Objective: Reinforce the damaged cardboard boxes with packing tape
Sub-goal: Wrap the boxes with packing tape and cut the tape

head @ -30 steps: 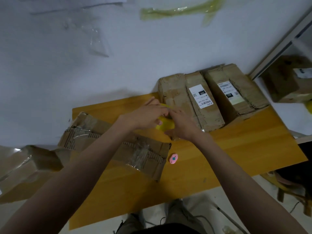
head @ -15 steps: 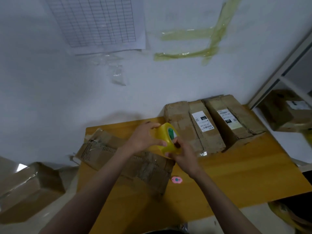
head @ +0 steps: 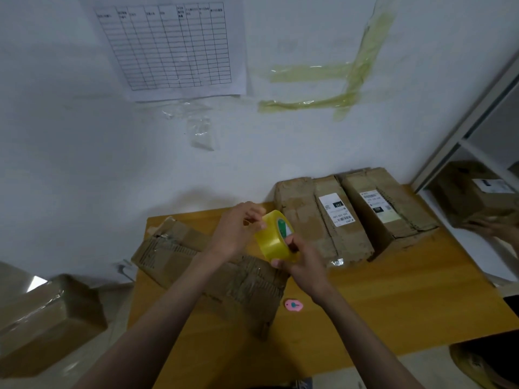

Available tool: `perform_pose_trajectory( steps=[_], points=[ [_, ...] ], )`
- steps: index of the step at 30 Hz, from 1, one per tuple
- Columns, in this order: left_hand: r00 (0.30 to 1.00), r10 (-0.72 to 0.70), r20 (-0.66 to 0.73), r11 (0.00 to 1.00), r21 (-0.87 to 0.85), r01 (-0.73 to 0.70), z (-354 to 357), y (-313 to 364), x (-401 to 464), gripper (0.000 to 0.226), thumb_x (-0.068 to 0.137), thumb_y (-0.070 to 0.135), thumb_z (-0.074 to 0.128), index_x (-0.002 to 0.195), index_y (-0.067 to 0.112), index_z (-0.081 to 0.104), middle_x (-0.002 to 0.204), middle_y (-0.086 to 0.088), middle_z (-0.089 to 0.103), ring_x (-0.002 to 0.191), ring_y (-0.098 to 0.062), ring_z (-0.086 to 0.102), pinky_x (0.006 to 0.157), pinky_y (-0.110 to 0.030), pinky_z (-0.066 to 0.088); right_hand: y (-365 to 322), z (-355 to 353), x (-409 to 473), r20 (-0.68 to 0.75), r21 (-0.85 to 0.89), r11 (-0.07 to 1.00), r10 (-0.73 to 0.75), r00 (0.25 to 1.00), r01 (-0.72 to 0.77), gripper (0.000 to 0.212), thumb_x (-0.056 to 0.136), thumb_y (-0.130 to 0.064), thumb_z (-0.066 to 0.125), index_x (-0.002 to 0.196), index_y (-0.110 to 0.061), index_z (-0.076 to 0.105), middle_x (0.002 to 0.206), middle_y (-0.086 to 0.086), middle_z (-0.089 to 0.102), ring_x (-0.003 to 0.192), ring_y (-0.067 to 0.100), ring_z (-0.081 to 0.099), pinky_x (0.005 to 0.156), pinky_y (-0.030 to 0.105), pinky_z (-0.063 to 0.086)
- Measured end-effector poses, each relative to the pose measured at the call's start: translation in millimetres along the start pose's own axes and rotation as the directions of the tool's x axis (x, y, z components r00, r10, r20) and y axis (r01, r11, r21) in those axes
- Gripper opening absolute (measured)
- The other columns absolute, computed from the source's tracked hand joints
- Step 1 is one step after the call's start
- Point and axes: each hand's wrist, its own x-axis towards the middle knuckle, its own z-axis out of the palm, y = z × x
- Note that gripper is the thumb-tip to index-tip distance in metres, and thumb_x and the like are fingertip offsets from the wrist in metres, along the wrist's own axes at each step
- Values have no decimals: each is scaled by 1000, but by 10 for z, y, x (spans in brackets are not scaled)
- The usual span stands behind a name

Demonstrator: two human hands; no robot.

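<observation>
Fingers [head: 254, 213] of the left hand [head: 236, 234] curled against the upper left edge of the roll of yellow packing tape [head: 273, 238], pinching at its rim, while the right hand [head: 302, 262] gripped the roll from the lower right, its thumb across the band and its fingers [head: 290, 242] tucked at the green-printed core. The roll was held tilted, off the counter [head: 393, 299], just right of the frame's centre and above the near end of a flattened, torn cardboard box [head: 213, 270].

That torn box lay across the left part of the wooden counter, its corrugated layers exposed and bits of clear tape clinging to it. A small pink cutter [head: 293, 305] lay on the counter just beside the box's lower right corner, apart from both hands.

Two more worn cardboard boxes stood side by side against the wall, right of centre: one with a white label marked 220 [head: 323, 220], and touching it on the right, another labelled box [head: 387, 211].

On the wall, in the upper left of the frame, hung a printed grid sheet [head: 168, 46]; strips of yellowish tape [head: 323, 88] were stuck to the wall in the upper right. At the lower left a brown box [head: 45, 324] sat on the floor. At the right edge, another person's hand [head: 488, 227] rested by a box on a white shelf [head: 474, 192].
</observation>
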Motion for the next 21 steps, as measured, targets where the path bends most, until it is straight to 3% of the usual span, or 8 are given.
perform_pose_trajectory(
  steps=[3,6,9,11,15,17,19,21],
  points=[
    [998,-42,-37,999,-8,41,-29,-24,25,22,86,2,74,96,20,67,88,-1,72,88,-11,67,89,-30,56,14,6,-29,1,-29,999,-26,1000,26,40,75,-6,85,81,-24,50,84,-12,53,79,-9,51,62,12,37],
    [998,-66,-15,997,37,67,-51,-11,61,21,89,3,71,90,22,60,91,-2,71,92,-16,68,86,-32,53,5,18,-70,0,-32,997,-72,997,72,37,77,-9,84,83,-22,50,85,-9,52,80,-7,49,64,14,38],
    [994,-56,94,990,132,43,-1,3,61,16,98,4,56,102,19,51,96,-8,66,95,-24,63,84,-40,51,-14,28,-109,-20,-62,991,-118,993,116,29,79,-29,78,89,-15,54,87,-4,54,81,6,49,68,30,40],
    [984,-61,170,983,181,30,30,10,46,16,102,5,48,112,18,46,100,-7,61,99,-24,60,88,-41,50,-35,34,-137,-12,-82,989,-122,992,120,29,82,-38,72,96,-19,55,91,-6,55,85,10,50,69,33,41],
    [977,-9,212,992,126,-19,-19,84,24,20,103,3,45,115,19,46,103,-1,57,96,-9,55,82,-29,46,-7,2,-129,-51,-96,991,-95,994,90,32,92,-24,73,116,-18,53,102,-6,56,92,18,56,70,33,45],
    [960,71,272,993,71,-93,-26,191,-23,20,101,0,46,115,15,47,97,6,54,84,3,51,76,-19,42,39,-69,-88,-122,-62,997,-43,992,35,43,94,-19,70,130,-17,46,99,-6,54,87,16,56,65,23,43],
    [921,124,371,986,56,-155,24,304,-85,22,103,2,46,120,15,47,92,7,52,80,2,49,76,-20,42,60,-141,-81,-129,-3,997,-71,989,71,53,96,-14,67,140,-21,38,96,-5,54,75,10,55,58,15,42],
    [902,127,412,990,4,-141,43,392,-104,23,103,8,50,122,21,48,93,5,50,82,-4,47,77,-23,43,105,-186,-103,-109,30,990,-134,985,138,51,96,-16,63,141,-23,40,109,0,56,80,16,58,60,24,48]
  ],
)
